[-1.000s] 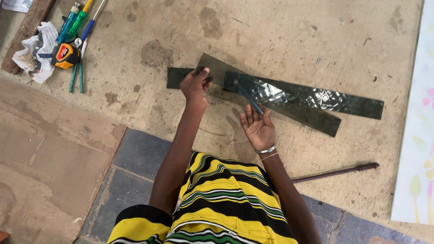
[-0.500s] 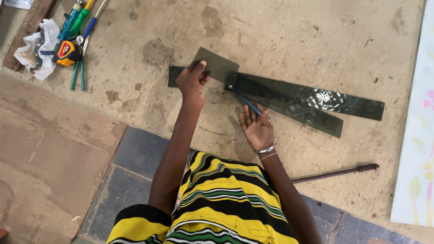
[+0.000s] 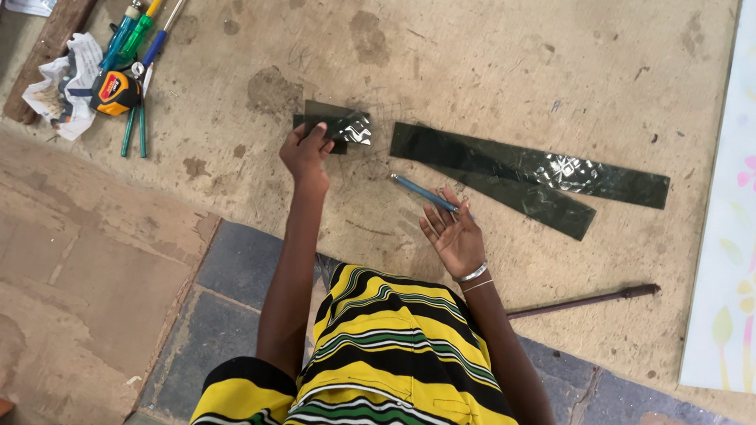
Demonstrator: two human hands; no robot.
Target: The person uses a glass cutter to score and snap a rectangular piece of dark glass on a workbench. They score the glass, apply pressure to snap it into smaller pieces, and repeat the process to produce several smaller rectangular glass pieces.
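A crumpled white printed wrapper (image 3: pixel 62 86) lies top left under the tape measure (image 3: pixel 114 91).

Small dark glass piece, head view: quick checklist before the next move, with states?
1. Left hand on the small dark glass piece: ok, fingers rest on its near edge.
2. Small piece apart from the long dark glass strips: ok, a bare gap of floor between them.
3. Right hand has the blue cutter tool: ok, lying across the fingertips; firmness of grip cannot tell.
4. Right hand off the glass strips: ok, it sits below them.
5. Small piece lying flat on the concrete floor: cannot tell.
6. Tape measure and screwdrivers out of the way: ok, upper left.
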